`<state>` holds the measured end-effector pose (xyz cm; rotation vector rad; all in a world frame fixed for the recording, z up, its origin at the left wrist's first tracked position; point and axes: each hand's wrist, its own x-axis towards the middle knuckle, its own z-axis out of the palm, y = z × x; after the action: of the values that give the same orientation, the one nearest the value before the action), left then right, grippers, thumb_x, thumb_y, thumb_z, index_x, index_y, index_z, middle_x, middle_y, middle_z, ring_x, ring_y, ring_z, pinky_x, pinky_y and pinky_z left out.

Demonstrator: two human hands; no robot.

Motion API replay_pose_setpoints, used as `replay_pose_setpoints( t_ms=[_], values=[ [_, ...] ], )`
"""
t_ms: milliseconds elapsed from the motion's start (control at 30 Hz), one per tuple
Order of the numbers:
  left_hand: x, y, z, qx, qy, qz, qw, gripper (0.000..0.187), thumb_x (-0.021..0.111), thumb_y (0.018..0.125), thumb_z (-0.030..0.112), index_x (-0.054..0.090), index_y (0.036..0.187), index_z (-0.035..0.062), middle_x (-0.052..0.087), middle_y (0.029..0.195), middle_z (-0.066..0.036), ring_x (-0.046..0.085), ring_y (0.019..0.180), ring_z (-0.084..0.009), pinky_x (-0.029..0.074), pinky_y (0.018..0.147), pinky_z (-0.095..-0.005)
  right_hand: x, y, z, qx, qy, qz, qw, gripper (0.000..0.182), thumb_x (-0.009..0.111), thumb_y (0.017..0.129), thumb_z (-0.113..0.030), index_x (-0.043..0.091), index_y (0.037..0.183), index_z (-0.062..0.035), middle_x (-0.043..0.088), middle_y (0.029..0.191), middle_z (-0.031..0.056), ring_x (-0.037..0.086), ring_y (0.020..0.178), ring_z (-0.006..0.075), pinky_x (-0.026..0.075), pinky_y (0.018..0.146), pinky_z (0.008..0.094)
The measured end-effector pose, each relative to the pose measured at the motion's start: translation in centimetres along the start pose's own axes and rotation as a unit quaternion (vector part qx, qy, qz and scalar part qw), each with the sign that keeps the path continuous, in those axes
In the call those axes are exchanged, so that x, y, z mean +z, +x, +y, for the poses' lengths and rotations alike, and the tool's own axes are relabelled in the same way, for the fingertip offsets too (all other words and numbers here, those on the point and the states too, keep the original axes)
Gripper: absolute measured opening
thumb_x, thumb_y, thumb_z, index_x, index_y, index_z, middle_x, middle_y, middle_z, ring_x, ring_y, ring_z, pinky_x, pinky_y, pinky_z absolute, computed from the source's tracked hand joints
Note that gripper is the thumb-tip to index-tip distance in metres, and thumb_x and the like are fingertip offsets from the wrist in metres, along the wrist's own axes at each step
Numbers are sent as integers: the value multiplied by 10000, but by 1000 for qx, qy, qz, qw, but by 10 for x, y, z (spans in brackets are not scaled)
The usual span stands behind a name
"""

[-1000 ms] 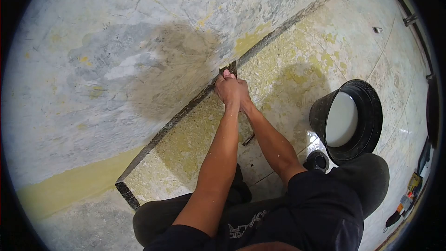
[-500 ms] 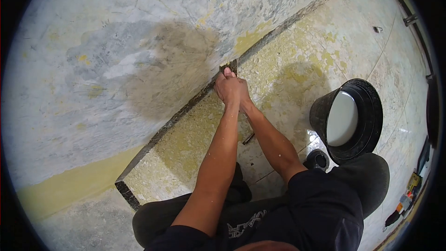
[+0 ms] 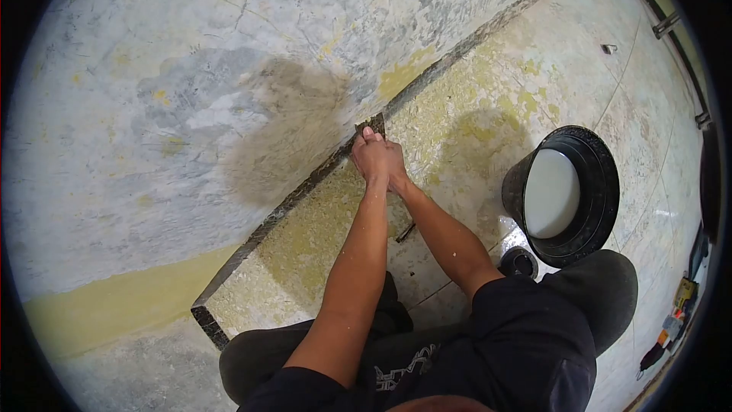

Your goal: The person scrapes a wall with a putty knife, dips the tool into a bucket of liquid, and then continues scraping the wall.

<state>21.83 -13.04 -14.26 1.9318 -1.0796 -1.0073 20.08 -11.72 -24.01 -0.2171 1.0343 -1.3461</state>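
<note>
My left hand [image 3: 370, 159] and my right hand [image 3: 394, 166] are pressed together at the foot of the wall [image 3: 191, 130]. Both are closed around a dark flat scraper [image 3: 374, 123], whose blade lies against the dark baseboard strip [image 3: 297, 192]. The handle is hidden by my fingers. Yellowish paint flakes cover the floor [image 3: 305, 248] beside the strip. Patches of the wall are bare and grey, with traces of yellow.
A black bucket [image 3: 602, 221] of whitish liquid stands at the right, near my knee. Beside it sits a small dark cup [image 3: 518, 262]. A dark thin object [image 3: 406, 232] lies below my forearms. Tools [image 3: 675, 320] lie at the far right.
My hands and the scraper have shifted slightly down along the baseboard. The view has tilted a little; the bucket appears slightly farther left.
</note>
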Motion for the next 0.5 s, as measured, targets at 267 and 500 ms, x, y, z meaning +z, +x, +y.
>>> replay_pose_setpoints(
  t_ms=[267, 500],
  values=[
    [8, 15, -12, 64, 67, -6, 996, 406, 481, 984, 341, 617, 857, -20, 640, 764, -116, 565, 689, -203, 454, 659, -353, 8, -3, -15, -25, 28, 22, 999, 288, 552, 970, -270, 590, 809, -35, 577, 740, 16, 525, 600, 116, 444, 520, 275],
    [7, 8, -2, 15, 1, -5, 1000, 394, 473, 992, 313, 616, 856, -27, 635, 764, -106, 556, 692, -186, 453, 657, -345, 2, 4, -7, -68, -63, 32, 995, 518, 531, 957, -445, 611, 759, 27, 580, 668, 52, 497, 622, 137, 439, 554, 314]
  ],
)
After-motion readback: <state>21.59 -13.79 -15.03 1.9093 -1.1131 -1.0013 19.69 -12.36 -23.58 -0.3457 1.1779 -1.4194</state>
